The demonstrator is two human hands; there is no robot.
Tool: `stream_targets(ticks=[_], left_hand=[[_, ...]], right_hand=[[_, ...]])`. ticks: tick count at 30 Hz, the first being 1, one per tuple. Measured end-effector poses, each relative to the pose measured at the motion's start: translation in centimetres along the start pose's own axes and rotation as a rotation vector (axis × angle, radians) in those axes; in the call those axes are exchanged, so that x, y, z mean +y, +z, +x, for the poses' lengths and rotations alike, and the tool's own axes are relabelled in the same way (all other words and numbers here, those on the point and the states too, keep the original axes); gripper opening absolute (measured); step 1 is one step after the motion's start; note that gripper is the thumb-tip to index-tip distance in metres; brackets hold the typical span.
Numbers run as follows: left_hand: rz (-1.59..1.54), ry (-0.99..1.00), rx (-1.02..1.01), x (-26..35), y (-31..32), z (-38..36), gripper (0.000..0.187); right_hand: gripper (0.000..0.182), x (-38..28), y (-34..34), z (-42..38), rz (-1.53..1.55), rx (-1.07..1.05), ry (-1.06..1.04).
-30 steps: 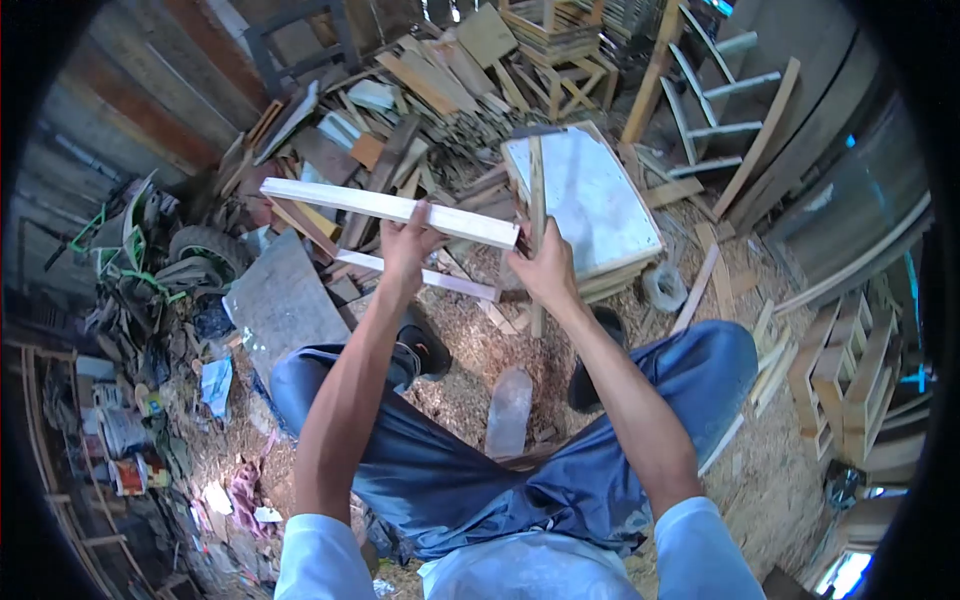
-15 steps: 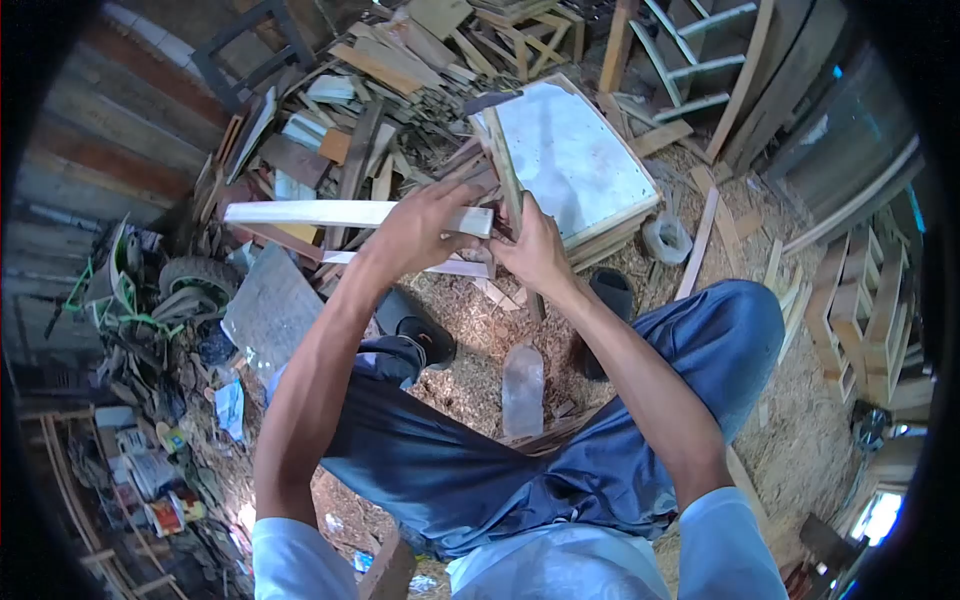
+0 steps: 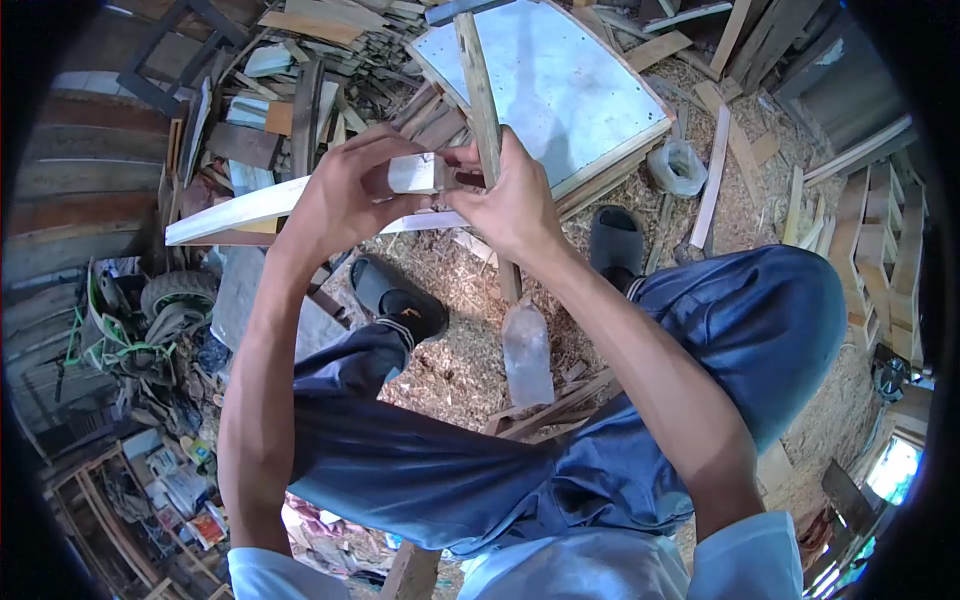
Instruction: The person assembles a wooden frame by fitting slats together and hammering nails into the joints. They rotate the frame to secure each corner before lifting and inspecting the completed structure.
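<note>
My left hand is closed around a pale wooden batten, whose squared end pokes out past the fingers toward the right. My right hand grips the wooden handle of a hammer, held nearly upright in the view with its dark head at the top edge. The right fingertips meet the batten's end; whether they pinch anything small there is hidden. Under the hands lies another pale strip. A clear plastic bottle-like piece rests on the shavings between my legs.
A white-topped wooden box stands ahead. Scrap wood is heaped beyond and to the left. A translucent container sits right of the box. Sandalled feet rest on wood shavings. Slatted wooden frames stand at the right.
The batten has turned so its near end faces me more, its far end swinging lower left. Both hands sit slightly further left, and the view has shifted, with the hammer head showing larger.
</note>
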State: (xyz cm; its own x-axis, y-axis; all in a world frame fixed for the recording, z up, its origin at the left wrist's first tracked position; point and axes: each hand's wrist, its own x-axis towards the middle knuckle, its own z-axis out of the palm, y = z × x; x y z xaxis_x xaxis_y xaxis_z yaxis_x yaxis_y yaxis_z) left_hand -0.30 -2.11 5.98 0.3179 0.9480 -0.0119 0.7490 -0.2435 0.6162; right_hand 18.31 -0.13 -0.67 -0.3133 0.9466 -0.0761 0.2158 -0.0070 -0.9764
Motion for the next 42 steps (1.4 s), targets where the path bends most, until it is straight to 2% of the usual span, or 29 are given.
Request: stream_targets(ticks=[4, 7, 9, 12, 14, 17, 22, 24, 30, 42], left_hand=[[-0.027, 0.061, 0.064, -0.8, 0.5, 0.5, 0.043], [-0.030, 0.038, 0.034, -0.7, 0.3, 0.9, 0.043], [-0.011, 0.051, 0.047, -0.8, 0.5, 1.0, 0.042], [0.011, 0.076, 0.056, -0.6, 0.4, 1.2, 0.042], [0.008, 0.090, 0.047, -0.4, 0.4, 1.3, 0.041], [0.071, -0.003, 0.004, -0.2, 0.2, 1.2, 0.042], [0.074, 0.017, 0.022, -0.6, 0.6, 1.1, 0.044], [0.078, 0.029, 0.015, -0.5, 0.6, 1.0, 0.045], [0.050, 0.074, 0.075, -1.4, 1.1, 0.7, 0.046], [0.064, 0.019, 0.066, -0.9, 1.3, 1.0, 0.044]], right_hand=[[0.045, 0.3, 0.1, 0.2, 0.090, 0.003, -0.002], [0.046, 0.8, 0.2, 0.4, 0.144, 0.015, -0.061], [0.043, 1.5, 0.5, 0.7, 0.195, 0.062, -0.172], [0.042, 1.7, 0.6, 0.7, 0.140, 0.112, -0.234], [0.041, 1.6, 0.6, 0.7, 0.201, 0.103, -0.192], [0.040, 1.0, 0.3, 0.6, 0.272, 0.096, -0.153], [0.041, 1.4, 0.4, 0.6, 0.234, 0.122, -0.195], [0.043, 1.4, 0.3, 0.5, 0.243, 0.069, -0.133], [0.041, 1.4, 0.3, 0.4, 0.249, 0.068, -0.120], [0.038, 0.9, 0.0, 0.6, 0.347, 0.036, -0.101]])
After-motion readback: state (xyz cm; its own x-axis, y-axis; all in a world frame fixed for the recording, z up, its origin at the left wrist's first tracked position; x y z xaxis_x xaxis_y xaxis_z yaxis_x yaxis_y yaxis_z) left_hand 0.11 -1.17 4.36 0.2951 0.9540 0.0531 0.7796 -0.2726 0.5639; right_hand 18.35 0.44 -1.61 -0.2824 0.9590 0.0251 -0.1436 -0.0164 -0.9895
